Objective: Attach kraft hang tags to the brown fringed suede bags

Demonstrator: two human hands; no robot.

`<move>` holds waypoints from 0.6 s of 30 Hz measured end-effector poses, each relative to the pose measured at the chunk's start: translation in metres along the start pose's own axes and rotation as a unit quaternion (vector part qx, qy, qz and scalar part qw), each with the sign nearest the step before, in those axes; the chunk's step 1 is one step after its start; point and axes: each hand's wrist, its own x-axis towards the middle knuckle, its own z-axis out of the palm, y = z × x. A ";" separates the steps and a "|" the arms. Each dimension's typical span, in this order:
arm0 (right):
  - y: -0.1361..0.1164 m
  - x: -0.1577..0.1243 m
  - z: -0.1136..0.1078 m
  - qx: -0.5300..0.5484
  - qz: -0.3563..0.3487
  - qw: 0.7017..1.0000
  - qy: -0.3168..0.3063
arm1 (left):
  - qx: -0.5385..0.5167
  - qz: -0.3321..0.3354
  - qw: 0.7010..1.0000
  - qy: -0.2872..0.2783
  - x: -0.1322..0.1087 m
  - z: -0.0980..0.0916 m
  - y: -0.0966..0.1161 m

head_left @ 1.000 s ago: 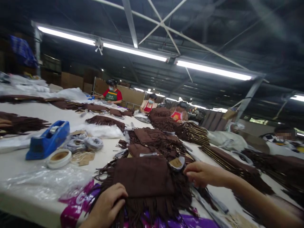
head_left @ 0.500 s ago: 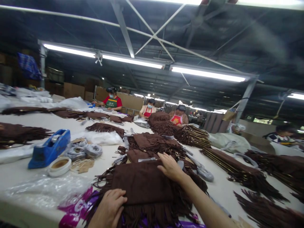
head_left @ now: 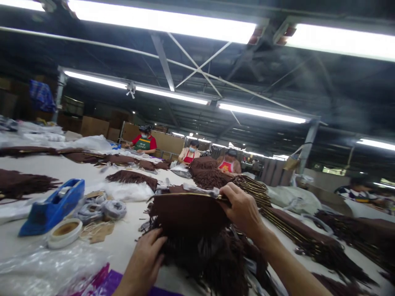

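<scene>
A dark brown fringed suede bag [head_left: 188, 213] stands tilted up in front of me, a gold zipper line along its top edge and long fringe hanging below. My right hand [head_left: 242, 205] is closed on its upper right corner, fingers over the zipper end. At the lower left side of the bag, my left hand [head_left: 146, 250] touches it with fingers slightly apart and not wrapped round it. Other brown fringed pieces lie behind and beneath, mostly hidden by the raised bag.
To the left are a blue tape dispenser [head_left: 54, 205], a tape roll [head_left: 64, 232], grey coiled straps [head_left: 101, 207] and clear plastic bags [head_left: 61, 267]. Stacked fringed bags [head_left: 305, 230] lie on the right. Co-workers [head_left: 143, 142] sit across the table.
The bag lay flat under both hands; its top edge is now raised. My right hand has gone from resting on it to gripping its upper right corner. The view tilted up slightly.
</scene>
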 end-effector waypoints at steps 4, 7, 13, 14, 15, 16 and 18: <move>-0.028 -0.064 0.029 -0.024 -0.116 0.992 0.037 | -0.129 -0.043 0.991 -0.010 0.003 -0.022 0.032; -0.050 -0.123 0.068 0.019 -0.151 0.988 0.019 | -0.152 -0.030 0.987 -0.033 -0.022 -0.018 0.055; -0.079 -0.167 0.088 0.066 -0.042 0.996 -0.052 | -0.127 -0.104 0.962 -0.219 -0.052 0.012 0.095; -0.081 -0.167 0.087 0.069 -0.039 0.996 -0.049 | -0.108 -0.137 0.955 -0.239 -0.050 0.016 0.102; -0.082 -0.166 0.088 0.070 -0.040 0.996 -0.044 | -0.086 -0.163 0.949 -0.255 -0.047 0.019 0.107; -0.083 -0.166 0.089 0.070 -0.044 0.996 -0.040 | -0.064 -0.177 0.945 -0.268 -0.043 0.022 0.112; -0.080 -0.169 0.092 0.067 -0.066 0.995 -0.040 | -0.023 -0.173 0.940 -0.292 -0.035 0.025 0.119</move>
